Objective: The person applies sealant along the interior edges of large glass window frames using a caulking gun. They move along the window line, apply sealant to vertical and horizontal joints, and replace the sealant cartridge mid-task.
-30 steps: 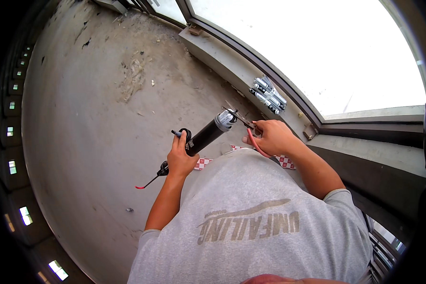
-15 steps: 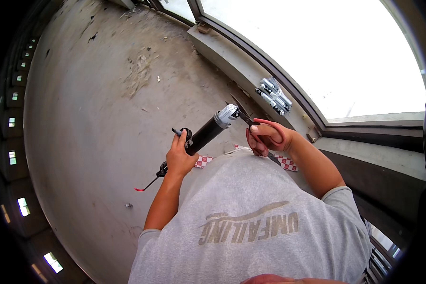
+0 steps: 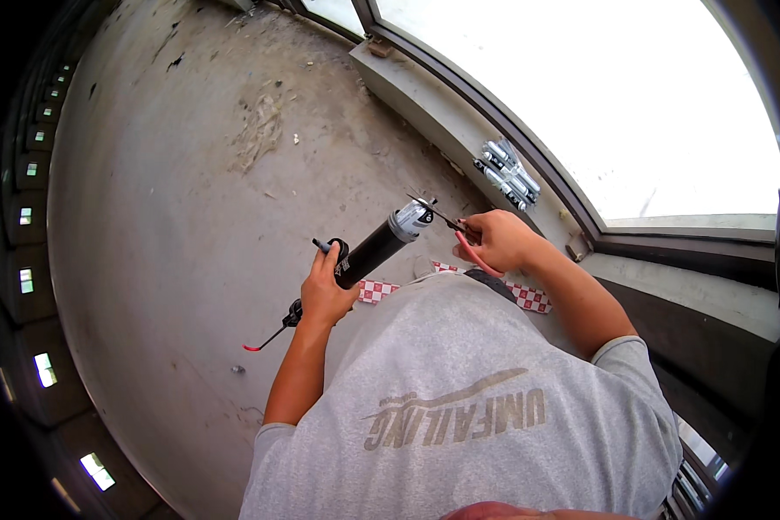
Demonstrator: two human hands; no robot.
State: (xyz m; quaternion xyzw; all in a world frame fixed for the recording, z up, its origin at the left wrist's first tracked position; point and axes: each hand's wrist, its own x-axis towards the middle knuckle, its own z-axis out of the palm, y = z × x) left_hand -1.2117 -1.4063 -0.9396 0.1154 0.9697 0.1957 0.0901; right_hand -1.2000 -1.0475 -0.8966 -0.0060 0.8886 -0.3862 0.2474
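My left hand (image 3: 325, 288) is closed around the rear of a black caulking gun (image 3: 375, 255), whose barrel slants up to the right. A silver foil sausage pack (image 3: 413, 218) pokes out of the barrel's open front end. Behind my wrist the gun's thin rod ends in a red hooked tip (image 3: 251, 348). My right hand (image 3: 500, 242) grips red-handled scissors (image 3: 471, 253), its fingers through or around the handles. The scissor blades (image 3: 442, 214) lie across the tip of the foil pack; whether they cut into it I cannot tell.
Several silver foil packs (image 3: 509, 176) lie bundled on the concrete sill (image 3: 433, 117) beneath the large window frame at right. Debris and a rough patch (image 3: 260, 134) mark the grey floor. A red-and-white checkered strip (image 3: 529, 298) shows beyond my shirt.
My right hand has turned over, so its back now faces up. The scissor blades have swung from beside the foil tip to across it. My left hand holds the gun nearly still.
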